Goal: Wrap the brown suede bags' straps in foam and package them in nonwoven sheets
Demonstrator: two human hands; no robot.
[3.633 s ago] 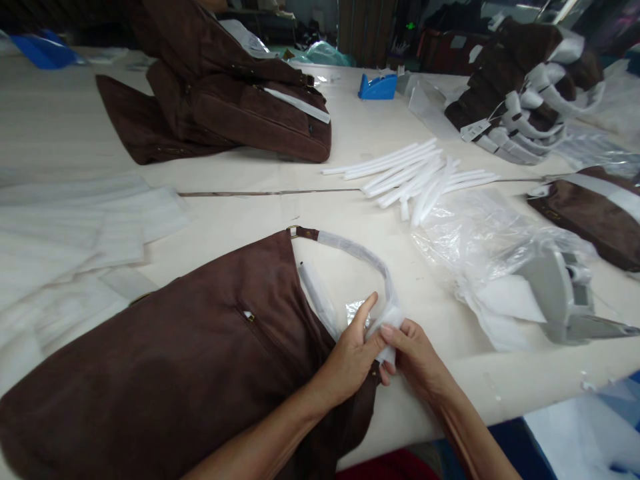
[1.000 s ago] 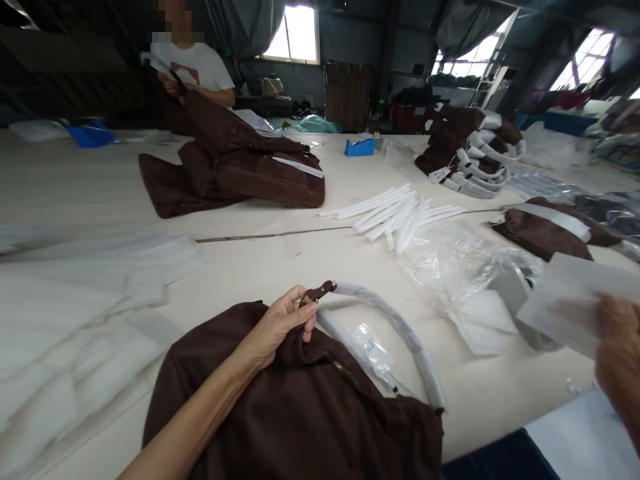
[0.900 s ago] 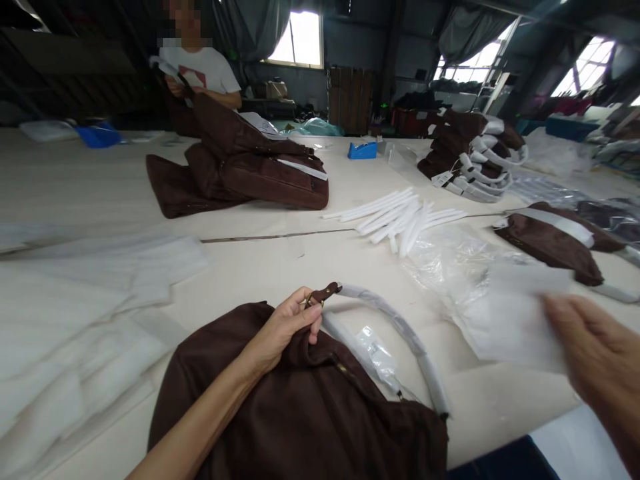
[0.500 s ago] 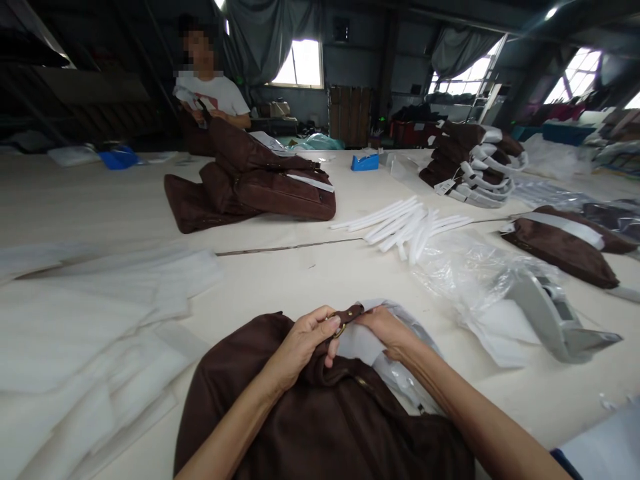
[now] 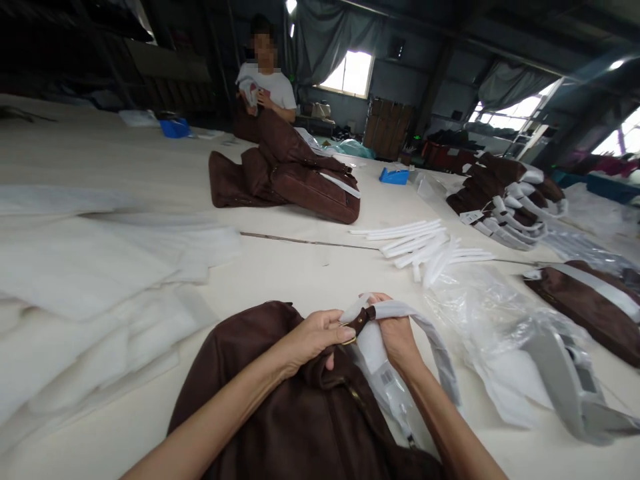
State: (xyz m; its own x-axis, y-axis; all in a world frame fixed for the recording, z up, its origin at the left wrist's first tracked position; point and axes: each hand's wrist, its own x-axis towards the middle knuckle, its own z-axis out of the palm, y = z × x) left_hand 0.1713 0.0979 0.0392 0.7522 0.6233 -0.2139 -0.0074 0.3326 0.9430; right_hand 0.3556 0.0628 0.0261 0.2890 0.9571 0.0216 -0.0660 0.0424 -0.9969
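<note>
A dark brown bag [image 5: 280, 407] lies in front of me, its zipped opening facing right. My left hand [image 5: 320, 337] is closed on a brown leather tab [image 5: 361, 321] at the end of the bag's handle, beside a brass ring [image 5: 351, 335]. The handle [image 5: 435, 340] is wrapped in white and arches to the right. My right hand [image 5: 397, 333] is closed around the handle close to the tab, some fingers hidden behind it. Under it, clear plastic with a barcode label [image 5: 387, 378] and white packing show by the bag's opening.
White foam sheets [image 5: 100, 267] spread at left. White strips [image 5: 415, 243], clear plastic [image 5: 465, 293] and a grey tape dispenser [image 5: 570, 380] lie to the right. Brown bags [image 5: 300, 180] and wrapped-handle bags [image 5: 505, 200] stand farther back. Another person [image 5: 267, 87] stands across the table.
My view has swung left, so the surroundings appear farther right. My right hand has shifted slightly to the right of the tab, and the wrapped handle now stands up in an arch.
</note>
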